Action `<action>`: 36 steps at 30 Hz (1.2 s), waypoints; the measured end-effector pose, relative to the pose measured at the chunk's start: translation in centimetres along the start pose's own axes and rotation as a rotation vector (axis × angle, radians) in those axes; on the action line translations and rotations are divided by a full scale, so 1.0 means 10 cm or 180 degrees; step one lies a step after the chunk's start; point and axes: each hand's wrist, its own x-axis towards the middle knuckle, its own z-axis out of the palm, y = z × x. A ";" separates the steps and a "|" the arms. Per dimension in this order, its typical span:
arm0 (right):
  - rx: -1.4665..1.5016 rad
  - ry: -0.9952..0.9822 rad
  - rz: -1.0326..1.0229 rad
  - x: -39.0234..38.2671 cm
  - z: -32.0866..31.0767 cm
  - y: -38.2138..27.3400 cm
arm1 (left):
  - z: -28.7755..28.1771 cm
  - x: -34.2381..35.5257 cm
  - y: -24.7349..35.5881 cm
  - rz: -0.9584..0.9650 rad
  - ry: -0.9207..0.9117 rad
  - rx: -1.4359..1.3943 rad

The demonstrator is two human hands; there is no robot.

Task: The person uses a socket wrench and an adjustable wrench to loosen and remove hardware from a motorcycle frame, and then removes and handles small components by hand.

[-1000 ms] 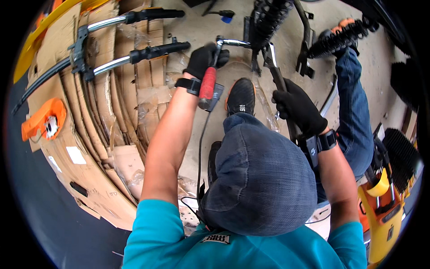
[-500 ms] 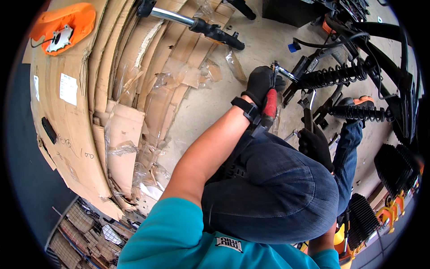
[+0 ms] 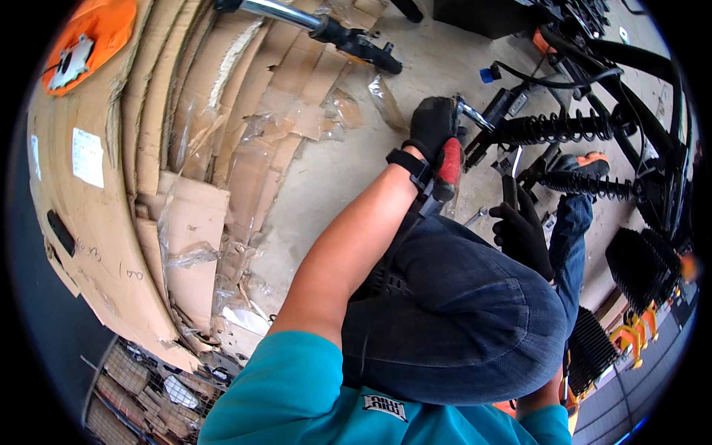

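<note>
My left hand [image 3: 432, 127], in a black glove, is closed around a power ratchet with a red and black grip [image 3: 449, 169]. From its head a chrome socket extension [image 3: 473, 115] reaches to the end of a black metal part beside the upper coil-spring shock absorber [image 3: 552, 130]. My right hand [image 3: 521, 236], also gloved in black, grips the dark handle of an adjustable wrench [image 3: 509, 165]. The silver jaw of this wrench lies at the black frame parts between the upper and lower shock absorbers [image 3: 589, 185]. Fingertips of my left hand are partly hidden.
Stacked flattened cardboard [image 3: 96, 222] fills the left side, with an orange plastic part [image 3: 89, 44] on top. A fork tube [image 3: 297, 21] lies across its far end. A loose wrench [image 3: 478, 215] is on the floor by my knee. The black frame [image 3: 671, 133] stands at right.
The view has shifted slightly, so the cardboard sits farther left. My left hand, on the ratchet, is a little farther away. Both hands keep hold of their tools.
</note>
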 end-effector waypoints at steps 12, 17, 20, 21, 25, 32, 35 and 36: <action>-0.0519 -0.0206 -0.0063 -0.11 -0.18 -0.19 | 0.04 -0.04 0.39 -0.0138 -0.0748 0.0800; -0.0626 -0.0249 -0.0376 -0.15 -0.24 -0.09 | 0.14 -0.10 0.53 -0.0152 -0.0748 0.1229; -0.0388 -0.0033 -0.0318 -0.08 -0.23 0.09 | 0.16 -0.11 0.57 -0.0155 -0.0701 0.1351; -0.0431 0.0009 -0.0431 -0.01 -0.22 0.19 | 0.13 -0.11 0.55 -0.0173 -0.0670 0.1316; -0.1535 0.0886 -0.1018 0.57 -0.18 0.75 | 0.09 -0.04 0.47 -0.0236 -0.0632 0.1229; -0.2473 0.1640 -0.1204 1.16 -0.07 1.56 | 0.25 -0.23 0.49 -0.0067 -0.0260 0.1533; -0.3211 0.1236 -0.0512 1.15 -0.11 1.43 | 0.23 -0.23 0.51 -0.0098 -0.0332 0.1577; -0.2806 0.1122 -0.0813 1.09 -0.08 1.30 | 0.21 -0.22 0.53 -0.0102 -0.0337 0.1572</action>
